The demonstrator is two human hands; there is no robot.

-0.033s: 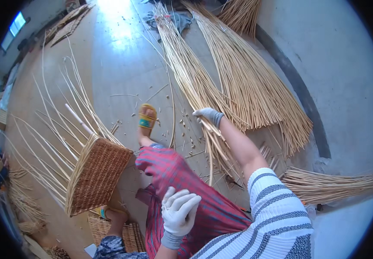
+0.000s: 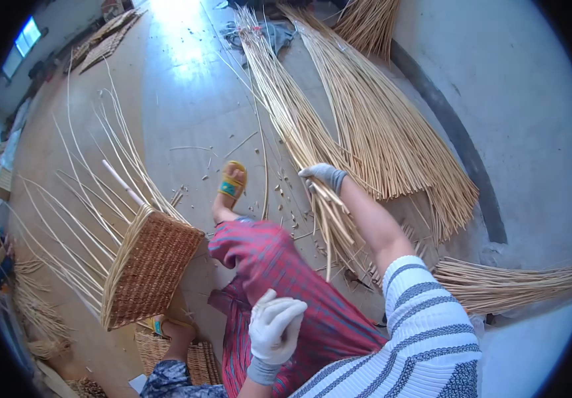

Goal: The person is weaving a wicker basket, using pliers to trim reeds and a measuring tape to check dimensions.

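Note:
My right hand (image 2: 324, 178), in a grey-and-white glove, grips several pale willow rods (image 2: 331, 212) at the lower part of a long bundle (image 2: 279, 99) on the floor. Low in the middle, my left hand (image 2: 277, 328), gloved in white, is held over the red plaid cloth (image 2: 319, 298) across my legs, fingers curled with nothing seen in them. Left of my legs stands a tilted woven basket (image 2: 150, 265) with long unwoven stakes fanning upward.
A wider rod bundle (image 2: 399, 139) lies right of mine, another (image 2: 511, 282) at lower right. Rod offcuts litter the tiled floor (image 2: 180, 113). Flat woven pieces (image 2: 107, 36) lie at back left; a second woven piece (image 2: 153, 348) is beneath the basket. A pale wall (image 2: 511, 79) bounds the right side.
My left hand's fingers have curled further closed. My right hand has shifted very slightly rightward along with the rods it holds.

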